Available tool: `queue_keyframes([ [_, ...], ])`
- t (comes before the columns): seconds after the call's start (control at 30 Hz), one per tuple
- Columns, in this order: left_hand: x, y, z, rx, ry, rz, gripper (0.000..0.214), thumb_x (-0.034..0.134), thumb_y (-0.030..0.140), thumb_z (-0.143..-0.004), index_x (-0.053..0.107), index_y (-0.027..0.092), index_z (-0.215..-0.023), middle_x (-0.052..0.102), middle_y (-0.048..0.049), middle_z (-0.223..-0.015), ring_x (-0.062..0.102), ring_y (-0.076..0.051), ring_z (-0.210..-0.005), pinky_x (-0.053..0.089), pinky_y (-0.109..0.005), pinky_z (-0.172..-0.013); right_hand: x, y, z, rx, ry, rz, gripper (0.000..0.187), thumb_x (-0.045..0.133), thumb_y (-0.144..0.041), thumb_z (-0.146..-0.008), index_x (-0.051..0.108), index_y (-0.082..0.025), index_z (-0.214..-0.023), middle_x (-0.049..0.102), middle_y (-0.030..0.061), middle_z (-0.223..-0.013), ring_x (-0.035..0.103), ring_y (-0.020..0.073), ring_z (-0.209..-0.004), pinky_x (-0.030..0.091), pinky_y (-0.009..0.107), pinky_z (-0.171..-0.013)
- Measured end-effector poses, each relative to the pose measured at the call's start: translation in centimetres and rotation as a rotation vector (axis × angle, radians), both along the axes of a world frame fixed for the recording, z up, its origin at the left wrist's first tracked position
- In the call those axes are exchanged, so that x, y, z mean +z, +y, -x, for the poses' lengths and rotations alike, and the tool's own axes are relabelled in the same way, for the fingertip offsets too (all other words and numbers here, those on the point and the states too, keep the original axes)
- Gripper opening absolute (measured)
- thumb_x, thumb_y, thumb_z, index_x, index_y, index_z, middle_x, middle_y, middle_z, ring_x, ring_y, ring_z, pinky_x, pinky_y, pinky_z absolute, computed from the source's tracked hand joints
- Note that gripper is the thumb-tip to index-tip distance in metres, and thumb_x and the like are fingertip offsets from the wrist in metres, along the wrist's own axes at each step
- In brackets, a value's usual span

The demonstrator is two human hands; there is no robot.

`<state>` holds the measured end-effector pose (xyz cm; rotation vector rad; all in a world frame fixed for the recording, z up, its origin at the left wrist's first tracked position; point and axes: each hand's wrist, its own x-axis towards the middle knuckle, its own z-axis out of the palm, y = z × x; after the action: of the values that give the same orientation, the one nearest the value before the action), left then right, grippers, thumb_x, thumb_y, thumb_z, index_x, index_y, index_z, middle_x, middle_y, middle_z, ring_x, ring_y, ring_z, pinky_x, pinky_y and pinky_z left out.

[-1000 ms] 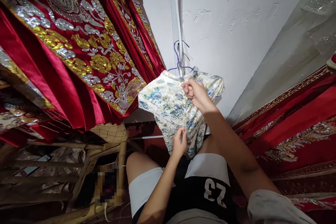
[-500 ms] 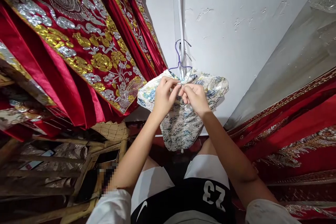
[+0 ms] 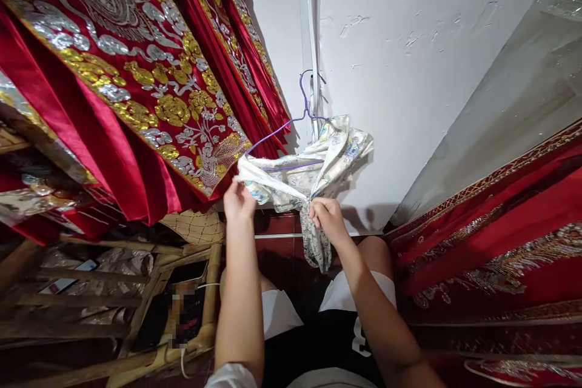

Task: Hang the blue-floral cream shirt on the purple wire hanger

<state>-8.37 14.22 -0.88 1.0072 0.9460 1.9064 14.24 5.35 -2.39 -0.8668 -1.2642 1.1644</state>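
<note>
A white floral blouse (image 3: 291,185) hangs from a purple wire hanger (image 3: 305,110), its neckline pulled wide. The hanger's left arm is bare and slopes down to the blouse's left shoulder. My left hand (image 3: 239,199) pinches the cloth at that left shoulder edge. Lower and to the right, my right hand (image 3: 326,217) is closed on the front of the blouse, below the neck opening. Beneath it the body of the blouse hangs bunched and narrow. The fingertips of both hands are partly hidden.
Red embroidered garments (image 3: 177,97) hang at the left. More red beaded fabric (image 3: 509,242) is at the right, by a white wall (image 3: 386,24). A bamboo seat (image 3: 211,291) with dark phones on it stands at lower left, near my left forearm.
Both hands have moved apart from the collar: left hand to the left shoulder, right hand downward. The neckline has opened, the hanger's left arm is uncovered, and the blouse body has bunched.
</note>
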Motion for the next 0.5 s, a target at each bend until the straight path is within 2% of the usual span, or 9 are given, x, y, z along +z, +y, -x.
queue_keyframes([
  [0.07,-3.3,-1.9,-2.2,-0.014,-0.13,0.094,0.024,0.051,0.032,-0.1,0.064,0.015,-0.089,0.072,-0.0084,-0.083,0.07,-0.02,-0.09,0.058,-0.034,-0.083,-0.9,-1.4,0.6,-0.041,0.126,0.031,0.027,0.051,-0.028,-0.077,0.054,-0.021,-0.052,0.042,-0.0058,-0.041,0.035,0.0088,-0.039,0.027,0.024,-0.046],
  [0.13,-6.0,-3.9,-4.8,-0.038,-0.471,0.251,0.019,0.055,0.027,-0.098,0.068,0.015,-0.092,0.074,-0.0086,-0.086,0.071,-0.019,-0.093,0.056,-0.03,-0.085,-1.9,-2.4,0.5,-0.096,0.222,0.081,0.029,0.053,-0.032,-0.078,0.052,-0.021,-0.051,0.043,-0.0049,-0.044,0.034,0.0082,-0.039,0.025,0.024,-0.045],
  [0.23,-8.1,-6.2,-7.6,-0.065,-0.602,0.319,0.011,0.067,0.025,-0.09,0.07,0.014,-0.091,0.074,-0.007,-0.086,0.07,-0.018,-0.088,0.055,-0.027,-0.082,-3.2,-3.5,-1.4,-0.102,0.15,0.157,0.032,0.052,-0.036,-0.079,0.051,-0.022,-0.05,0.043,-0.0039,-0.046,0.032,0.0084,-0.04,0.023,0.025,-0.044],
  [0.3,-8.0,-7.0,-8.1,-0.065,-0.632,0.31,0.012,0.074,0.026,-0.085,0.069,0.015,-0.084,0.072,-0.0039,-0.083,0.069,-0.015,-0.082,0.054,-0.025,-0.081,-3.7,-4.0,-3.5,-0.002,0.004,0.202,0.033,0.052,-0.036,-0.079,0.052,-0.022,-0.049,0.039,-0.0046,-0.041,0.031,0.0089,-0.039,0.025,0.026,-0.045],
  [0.4,-6.2,-8.1,-7.9,-0.13,-0.664,0.208,0.02,0.082,0.03,-0.077,0.067,0.017,-0.08,0.068,0.0008,-0.08,0.066,-0.012,-0.077,0.054,-0.024,-0.081,-4.2,-4.2,-5.8,0.247,-0.224,0.34,0.035,0.055,-0.035,-0.082,0.057,-0.022,-0.05,0.04,-0.0039,-0.038,0.034,0.0102,-0.039,0.03,0.026,-0.047],
  [0.47,-4.5,-9.1,-8.3,-0.239,-0.597,0.099,0.026,0.086,0.034,-0.073,0.067,0.018,-0.079,0.065,0.0017,-0.077,0.063,-0.012,-0.074,0.053,-0.023,-0.077,-4.4,-4.1,-5.9,0.252,-0.29,0.381,0.036,0.057,-0.042,-0.085,0.063,-0.021,-0.056,0.05,-0.001,-0.045,0.042,0.0127,-0.044,0.035,0.027,-0.049],
  [0.5,-3.6,-9.8,-8.9,-0.307,-0.538,0.055,0.028,0.086,0.036,-0.073,0.066,0.018,-0.079,0.063,0.0017,-0.076,0.062,-0.012,-0.073,0.052,-0.022,-0.075,-4.4,-4.0,-5.5,0.175,-0.286,0.353,0.037,0.056,-0.048,-0.087,0.065,-0.022,-0.062,0.056,0.0009,-0.053,0.048,0.0149,-0.05,0.039,0.028,-0.053],
])
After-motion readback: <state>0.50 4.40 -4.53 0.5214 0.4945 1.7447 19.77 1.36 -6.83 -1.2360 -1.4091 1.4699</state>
